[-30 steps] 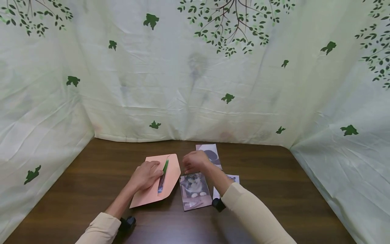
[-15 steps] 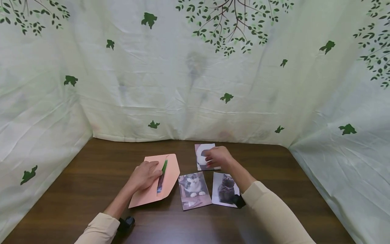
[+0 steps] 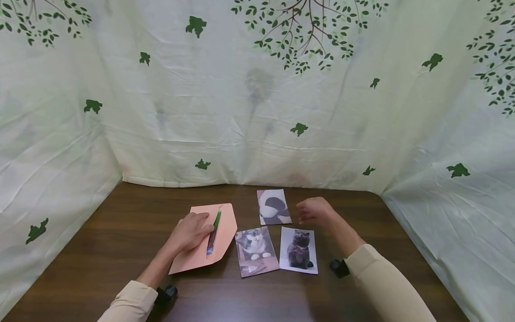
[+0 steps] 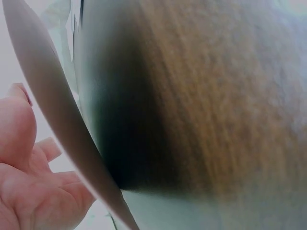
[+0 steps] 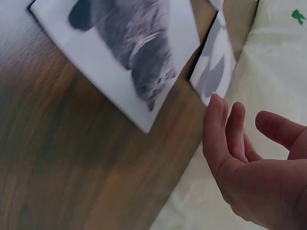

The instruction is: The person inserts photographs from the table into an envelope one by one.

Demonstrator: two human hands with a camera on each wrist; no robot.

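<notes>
On the left of the table lies a salmon-pink envelope (image 3: 225, 232); a narrow strip of a coloured picture (image 3: 214, 235), green at its top, shows through the gap in it. My left hand (image 3: 193, 230) rests on the envelope, fingers spread loosely over its face. The left wrist view catches the envelope (image 4: 62, 110) nearly edge-on beside the palm. My right hand (image 3: 317, 211) is above the table, right of a photo of a round white and grey object (image 3: 274, 206). Its fingers are loosely bent and hold nothing, as the right wrist view confirms.
Two cat photos lie side by side nearer me: a grey-and-white cat photo (image 3: 257, 252) and a dark cat photo (image 3: 298, 250). They sit on the brown wooden table (image 3: 257, 297). A white leaf-printed cloth (image 3: 241, 112) hangs along the back and sides.
My right hand has moved right, away from the photos, uncovering the far photo and the dark cat photo. The left hand stays on the envelope.
</notes>
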